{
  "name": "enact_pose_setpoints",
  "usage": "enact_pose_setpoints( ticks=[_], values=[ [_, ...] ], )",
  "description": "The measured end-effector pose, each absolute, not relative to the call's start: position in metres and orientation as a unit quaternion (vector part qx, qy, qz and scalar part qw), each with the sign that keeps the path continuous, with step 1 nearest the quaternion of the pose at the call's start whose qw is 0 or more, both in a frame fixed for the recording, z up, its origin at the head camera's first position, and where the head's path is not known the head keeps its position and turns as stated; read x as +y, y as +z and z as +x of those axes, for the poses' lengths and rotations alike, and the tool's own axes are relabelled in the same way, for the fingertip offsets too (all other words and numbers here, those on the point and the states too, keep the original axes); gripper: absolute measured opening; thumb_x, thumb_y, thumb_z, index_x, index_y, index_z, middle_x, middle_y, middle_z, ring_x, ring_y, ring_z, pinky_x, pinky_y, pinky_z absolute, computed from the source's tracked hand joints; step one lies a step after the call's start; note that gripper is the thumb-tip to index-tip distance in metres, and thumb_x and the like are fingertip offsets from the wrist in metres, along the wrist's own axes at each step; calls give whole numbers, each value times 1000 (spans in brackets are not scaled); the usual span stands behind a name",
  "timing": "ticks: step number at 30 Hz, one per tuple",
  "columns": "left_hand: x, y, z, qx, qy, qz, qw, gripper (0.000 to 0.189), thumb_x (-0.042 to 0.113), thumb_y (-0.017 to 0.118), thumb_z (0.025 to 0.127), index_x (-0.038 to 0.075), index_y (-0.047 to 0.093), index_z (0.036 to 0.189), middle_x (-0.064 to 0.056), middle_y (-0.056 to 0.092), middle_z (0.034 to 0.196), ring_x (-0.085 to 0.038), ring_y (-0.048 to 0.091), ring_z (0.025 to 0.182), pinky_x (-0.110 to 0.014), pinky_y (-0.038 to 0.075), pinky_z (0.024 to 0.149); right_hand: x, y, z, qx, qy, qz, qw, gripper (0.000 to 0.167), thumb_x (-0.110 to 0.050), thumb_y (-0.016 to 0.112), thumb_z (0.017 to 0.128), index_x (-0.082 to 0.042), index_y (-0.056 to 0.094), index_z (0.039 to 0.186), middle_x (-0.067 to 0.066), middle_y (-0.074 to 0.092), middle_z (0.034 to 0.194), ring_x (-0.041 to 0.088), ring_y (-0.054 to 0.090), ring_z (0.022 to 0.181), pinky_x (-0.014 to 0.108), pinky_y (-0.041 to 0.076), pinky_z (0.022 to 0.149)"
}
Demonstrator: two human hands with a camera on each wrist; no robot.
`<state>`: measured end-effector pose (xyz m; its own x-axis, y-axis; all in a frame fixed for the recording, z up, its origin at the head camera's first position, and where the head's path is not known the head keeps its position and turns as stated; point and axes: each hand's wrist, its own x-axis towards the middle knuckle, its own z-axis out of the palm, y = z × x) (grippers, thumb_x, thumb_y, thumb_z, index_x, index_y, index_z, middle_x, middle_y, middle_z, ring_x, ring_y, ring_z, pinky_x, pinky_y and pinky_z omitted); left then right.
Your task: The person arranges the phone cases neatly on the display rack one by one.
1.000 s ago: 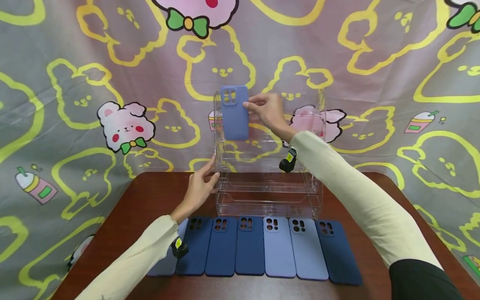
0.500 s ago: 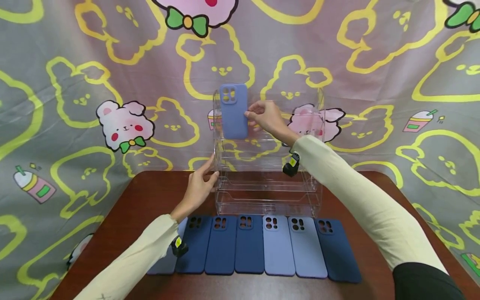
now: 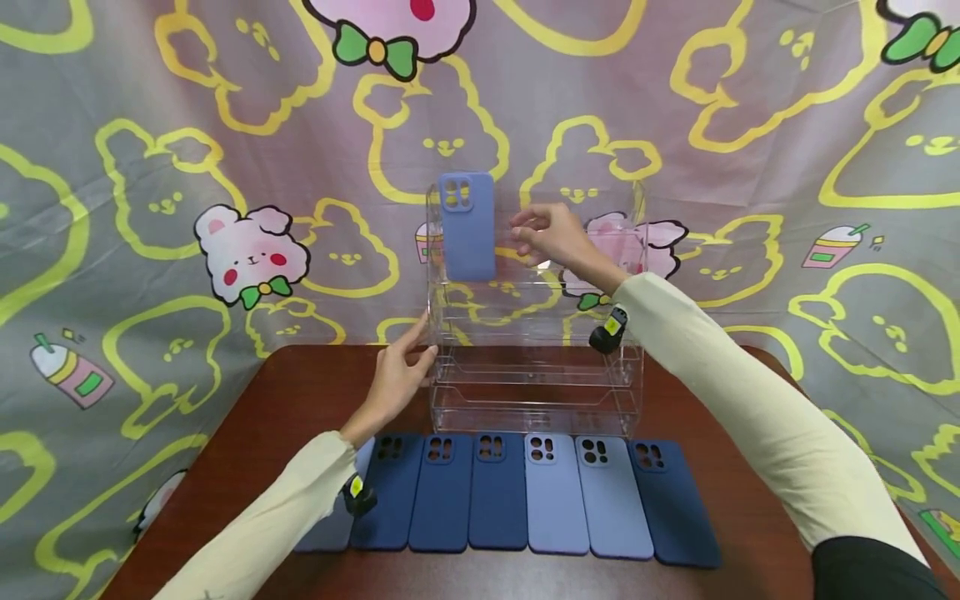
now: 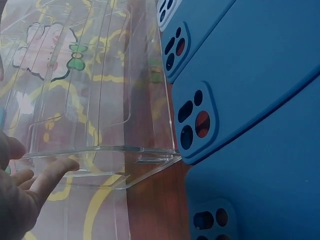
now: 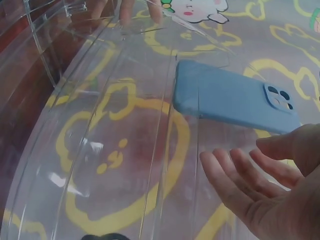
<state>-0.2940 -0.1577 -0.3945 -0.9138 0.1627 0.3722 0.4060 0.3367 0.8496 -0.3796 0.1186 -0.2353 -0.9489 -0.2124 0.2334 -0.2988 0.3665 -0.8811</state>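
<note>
Standing upright at the left end of the top tier of a clear acrylic stepped rack point(image 3: 536, 419): a matte periwinkle-blue phone case point(image 3: 470, 242) with rounded corners, touched by neither of the hands. Just to its right, with fingers loosely curved, fingertips parted from the thumb and nothing held: the right hand point(image 3: 561, 237). At the rack's left side, with fingers extended, thumb apart and seemingly touching rather than gripping: the left hand point(image 3: 396, 377).

Probably done, judging by the layout: placing of one case. Probably left: seven more, so likely at an early stage. Lying flat in a row on the reddish-brown wooden desk point(image 3: 247, 442), in front of the rack, from the left: a greyish-blue phone case point(image 3: 324, 535) partly hidden by the cream left sleeve point(image 3: 277, 500), three navy-blue phone cases point(image 3: 441, 504), a pale lilac-blue phone case point(image 3: 557, 504), a pale blue-grey phone case point(image 3: 617, 508) and a dark navy phone case point(image 3: 677, 512), slightly angled. Within the rack, only the periwinkle-blue one to be seen; on the lower tiers, none visible through the clear plastic.
</note>
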Motion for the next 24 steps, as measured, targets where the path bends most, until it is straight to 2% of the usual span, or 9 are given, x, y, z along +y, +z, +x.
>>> enact_pose_setpoints(
  ticks=[3,6,16,21,24],
  values=[
    [-159,-394,-295,-806,-553,-176,110,62,8,61,107,19,38,164,-29,50,154,-50,70,110,-37,68,69,125,-233,-375,-833,530,158,35,32,-6,56,107,9,63,134,33,66,129,10,71,74,37,68,71],
    [-160,-393,-296,-801,-564,-173,106,62,7,61,106,21,39,163,-28,50,154,-50,70,109,-37,68,70,132,-230,-370,-838,521,160,36,32,-7,56,108,8,63,135,33,66,130,5,70,72,35,68,69],
    [-160,-395,-295,-796,-579,-158,83,63,9,63,106,24,40,162,-26,51,154,-48,68,116,-37,68,72,160,-236,-349,-846,494,191,61,36,-3,62,104,5,60,139,29,71,115,10,71,70,30,66,61],
    [-160,-396,-295,-795,-576,-165,92,61,9,63,106,22,41,162,-25,51,154,-49,69,113,-38,68,71,179,-242,-335,-867,449,199,83,31,-7,63,105,-1,66,135,29,71,120,8,70,71,25,64,60],
    [-160,-397,-296,-795,-574,-168,97,61,8,62,106,20,41,162,-25,50,155,-51,68,112,-37,68,70,189,-247,-328,-869,447,194,84,29,-8,63,105,-1,67,133,30,69,123,8,71,75,28,65,61]
  ],
)
